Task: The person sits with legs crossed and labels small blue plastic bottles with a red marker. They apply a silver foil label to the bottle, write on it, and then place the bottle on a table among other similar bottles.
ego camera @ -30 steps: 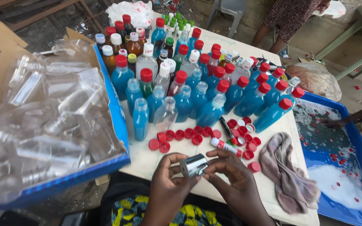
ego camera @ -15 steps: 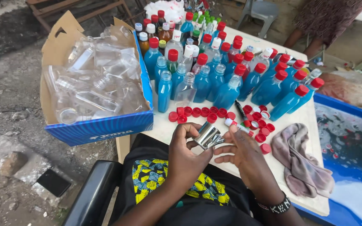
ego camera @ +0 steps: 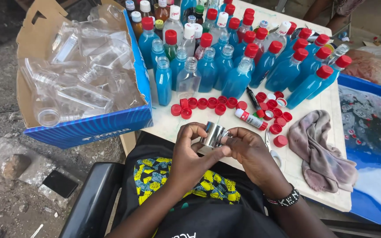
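Note:
Both hands meet over my lap at the table's near edge. My left hand (ego camera: pixel 189 152) and my right hand (ego camera: pixel 250 150) together grip a small shiny silver roll (ego camera: pixel 212 135), which looks like foil tape or seals. Just beyond them on the white table (ego camera: pixel 331 185) lies a row of loose red caps (ego camera: pixel 208 103), a marker with a red cap (ego camera: pixel 249 118) and a black marker (ego camera: pixel 252 98). Many small bottles of blue liquid (ego camera: pixel 239 75), some with red caps, some uncapped, stand further back.
A blue cardboard box (ego camera: pixel 89 128) full of empty clear plastic bottles sits on the left. A grey rag (ego camera: pixel 320 150) lies at the right of the table. A blue tub (ego camera: pixel 375 145) with soapy water and floating caps is at far right. Scissors (ego camera: pixel 270 147) lie by my right hand.
The camera view has swung left and down. My hands stay together on the silver roll, now turned a little, at the table's near edge.

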